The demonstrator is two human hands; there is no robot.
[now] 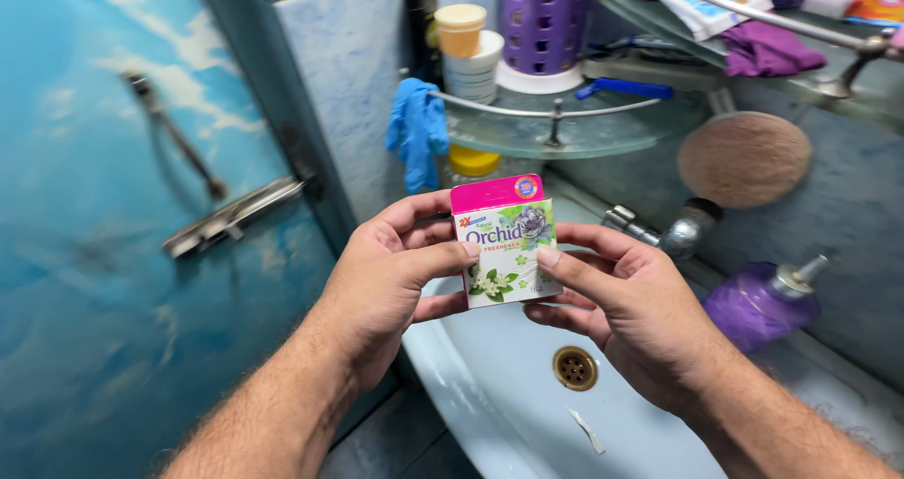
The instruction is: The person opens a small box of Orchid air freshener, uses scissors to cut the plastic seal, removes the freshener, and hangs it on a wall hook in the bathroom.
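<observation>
I hold a small cardboard box (pixel 506 241) with a pink top and a flower picture, upright above a pale blue sink (pixel 490 385). My left hand (pixel 386 281) grips its left side, thumb pressed on the front. My right hand (pixel 621 300) grips the right side, thumb also on the front face. Both hands touch the box at once.
A glass corner shelf (pixel 565 126) carries a purple holder (pixel 544 17), stacked small tubs (pixel 466 50) and a blue razor (pixel 623 88). A blue cloth (pixel 417 130) hangs from its rail. A tap (pixel 664 232), a purple soap dispenser (pixel 758 300), and a drain (pixel 575 367) are nearby. A blue door (pixel 122 206) stands left.
</observation>
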